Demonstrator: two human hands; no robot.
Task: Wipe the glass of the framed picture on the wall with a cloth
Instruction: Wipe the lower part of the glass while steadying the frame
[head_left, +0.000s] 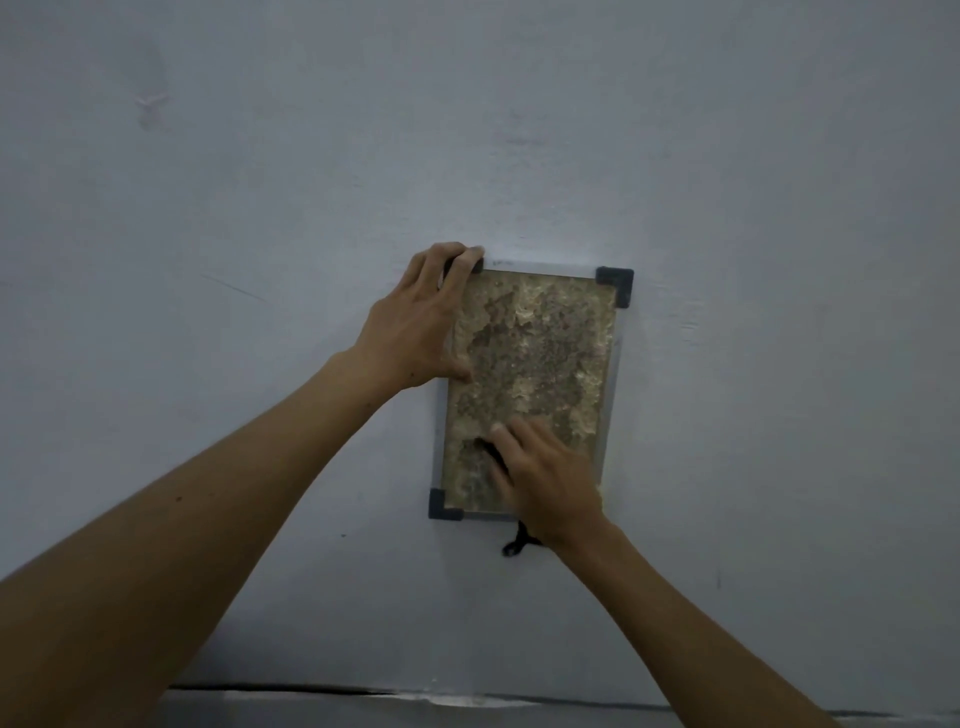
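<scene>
Plain pale-grey painted wall (260, 208); left hand (415, 322) gripping grey-edged, mottled-brown framed picture (540, 364), right hand (545, 478) flat over dark cloth (491, 452).

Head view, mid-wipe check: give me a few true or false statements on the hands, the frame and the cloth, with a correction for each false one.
1. The left hand grips the upper left corner of the framed picture. True.
2. The right hand is off the glass, resting on the wall. False: it presses on the lower part of the glass.
3. A dark cloth shows under the right hand. True.
4. The frame lies flat on a table. False: it hangs on the wall.
5. Dark corner pieces show at the upper right and lower left of the frame. True.
</scene>
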